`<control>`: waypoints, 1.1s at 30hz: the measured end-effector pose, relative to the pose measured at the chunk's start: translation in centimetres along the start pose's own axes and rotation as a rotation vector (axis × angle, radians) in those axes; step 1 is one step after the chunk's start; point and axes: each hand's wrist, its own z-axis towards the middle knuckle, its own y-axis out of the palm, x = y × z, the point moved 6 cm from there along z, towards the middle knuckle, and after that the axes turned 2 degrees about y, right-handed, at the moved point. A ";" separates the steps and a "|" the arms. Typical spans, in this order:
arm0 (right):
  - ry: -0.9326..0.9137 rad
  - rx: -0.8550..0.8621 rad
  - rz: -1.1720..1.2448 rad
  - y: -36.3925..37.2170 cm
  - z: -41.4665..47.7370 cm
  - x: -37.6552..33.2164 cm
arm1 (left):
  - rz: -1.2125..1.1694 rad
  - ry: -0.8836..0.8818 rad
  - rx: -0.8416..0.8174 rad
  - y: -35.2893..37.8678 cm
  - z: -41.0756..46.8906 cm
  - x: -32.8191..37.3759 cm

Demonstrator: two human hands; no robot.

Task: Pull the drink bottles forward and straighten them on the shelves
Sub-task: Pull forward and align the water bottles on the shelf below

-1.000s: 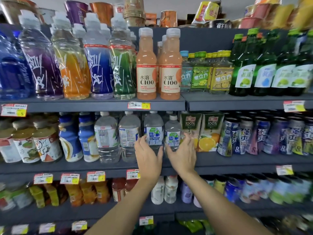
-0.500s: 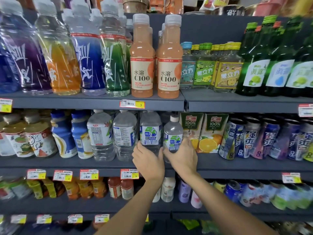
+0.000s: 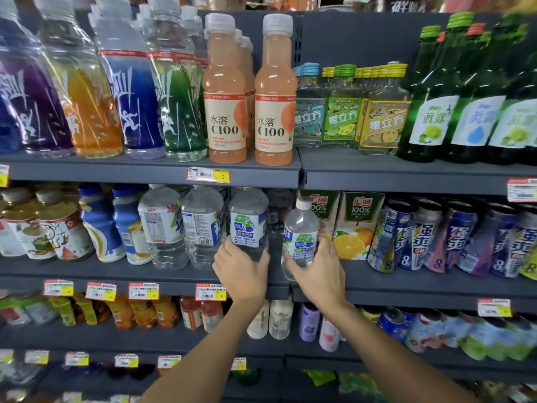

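Observation:
Two clear water bottles with blue-green labels stand on the middle shelf [image 3: 145, 271]. My left hand [image 3: 242, 271] grips the base of the larger bottle [image 3: 248, 222], whose top is hidden under the shelf above. My right hand [image 3: 321, 271] grips the base of the smaller bottle [image 3: 300, 234], which has a white cap and sits at the shelf's front edge, tilted slightly. A dark gap shows between the two bottles.
Two more clear bottles [image 3: 186, 228] stand left of my left hand. Orange juice cartons [image 3: 357, 225] and cans [image 3: 436, 237] stand to the right. Two peach C100 bottles [image 3: 250, 91] stand on the shelf above. Small bottles and cans fill the shelf below.
The small bottle in my right hand has come forward and to the right, away from the larger one. The camera has moved closer to the shelves.

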 end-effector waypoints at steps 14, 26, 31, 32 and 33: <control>-0.084 -0.154 0.181 1.6 -0.5 1.5 | -0.443 0.226 -0.201 -1.5 -1.5 -1.3; 0.122 -0.028 0.104 2.6 -0.8 1.0 | -0.393 0.133 -0.053 -0.8 -1.4 -2.8; 0.041 -0.080 0.146 2.6 -1.1 1.4 | -0.433 0.191 -0.094 -0.5 -1.8 -2.6; 0.046 -0.067 0.134 2.5 -1.0 1.4 | -0.445 0.187 -0.100 -0.4 -1.8 -2.5; 0.062 -0.065 0.118 2.5 -0.9 1.3 | -0.450 0.177 -0.096 -0.2 -1.9 -2.5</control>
